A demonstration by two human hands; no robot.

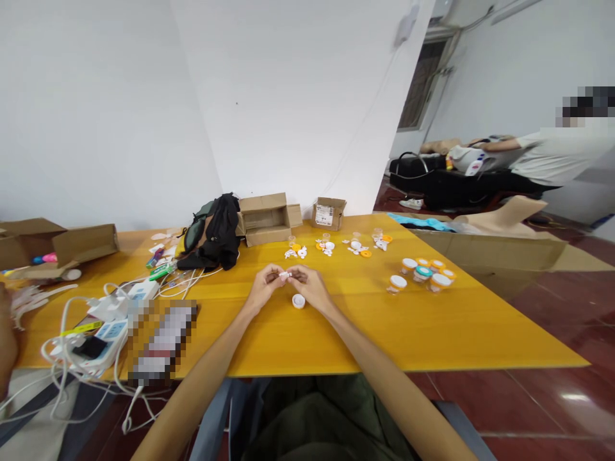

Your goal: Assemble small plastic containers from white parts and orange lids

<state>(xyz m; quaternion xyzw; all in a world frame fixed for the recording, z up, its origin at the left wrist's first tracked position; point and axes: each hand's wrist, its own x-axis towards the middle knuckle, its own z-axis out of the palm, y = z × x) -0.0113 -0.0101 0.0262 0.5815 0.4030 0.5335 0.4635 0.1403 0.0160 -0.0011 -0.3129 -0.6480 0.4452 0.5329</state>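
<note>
Above the wooden table, my left hand [267, 282] and my right hand [306, 282] meet with their fingertips on a small white piece [286, 275]. Both hands are closed in a pinch, one from each side; the piece is too small to name. Just below them a round white cup-like part [298, 301] rests on the table. Behind my hands lie groups of loose white parts [302, 252], with orange rings [366, 254] and small clear cups [377, 233] among them.
At the right stand several lidded clear jars [398, 283]. Cardboard boxes [266, 221] and a black backpack [216, 234] line the back. Power strips [113, 330] with cables and a phone [166, 342] lie left. Another person [567, 153] is at the far right.
</note>
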